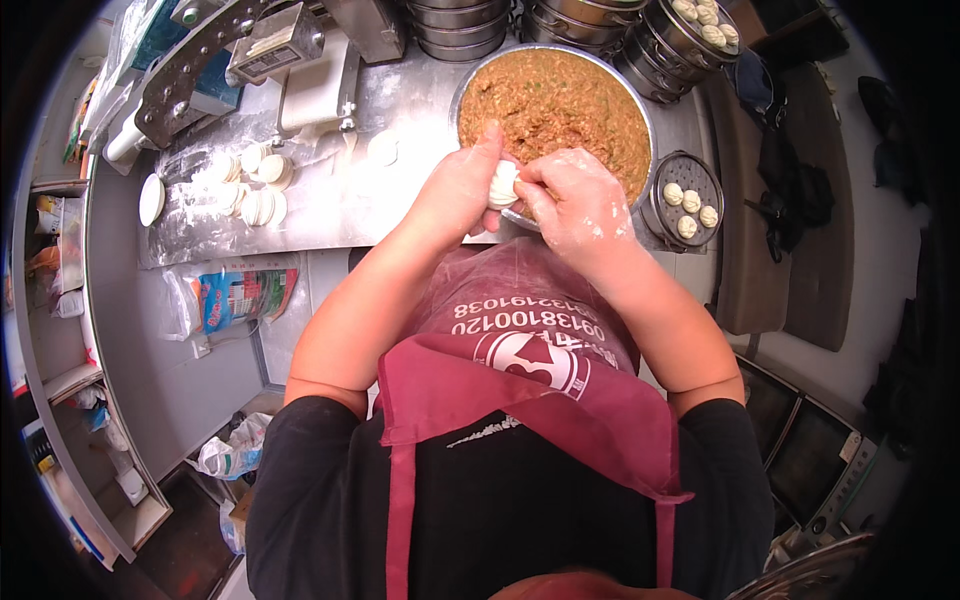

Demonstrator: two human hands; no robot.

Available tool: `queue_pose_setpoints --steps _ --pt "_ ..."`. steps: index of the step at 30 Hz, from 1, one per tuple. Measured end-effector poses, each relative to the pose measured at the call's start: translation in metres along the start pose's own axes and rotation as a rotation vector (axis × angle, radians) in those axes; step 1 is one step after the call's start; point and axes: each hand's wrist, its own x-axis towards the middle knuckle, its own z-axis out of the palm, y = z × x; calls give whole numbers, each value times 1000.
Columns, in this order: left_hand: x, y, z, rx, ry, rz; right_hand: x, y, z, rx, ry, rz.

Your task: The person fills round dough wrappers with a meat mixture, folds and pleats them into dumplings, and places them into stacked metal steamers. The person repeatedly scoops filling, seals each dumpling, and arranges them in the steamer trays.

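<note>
My left hand (461, 184) cups a pleated dough bun (502, 185) near the table's front edge. Thumb and fingers of my right hand (577, 199) pinch the bun's right side; flour dusts that hand. Just beyond both hands is a wide metal bowl of minced filling (559, 97), partly covered by them. To the right, a round perforated steamer tray (679, 169) carries several small pleated buns (691, 201). Stacks of round dough wrappers (259, 207) lie on the floured steel table (337, 217) at the left, and a single wrapper (383, 148) lies nearer the bowl.
A dough machine with a belt (315, 94) occupies the back left. Stacked metal steamers (459, 30) stand behind the bowl, and another stack (660, 60) at the back right has buns on top. A white dish (151, 199) sits at the table's left end.
</note>
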Motion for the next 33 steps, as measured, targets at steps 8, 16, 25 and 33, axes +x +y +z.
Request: queue_pose_setpoints --steps 8,16,25,33 --pt "-2 7 2 -102 40 3 2 5 6 -27 48 -40" --pt "1 10 0 156 46 67 4 4 5 -32 79 -128" --pt "-1 14 0 178 54 90 4 6 4 -56 63 -176" --pt "-3 15 3 -184 -29 -23 2 6 -2 -91 66 -197"
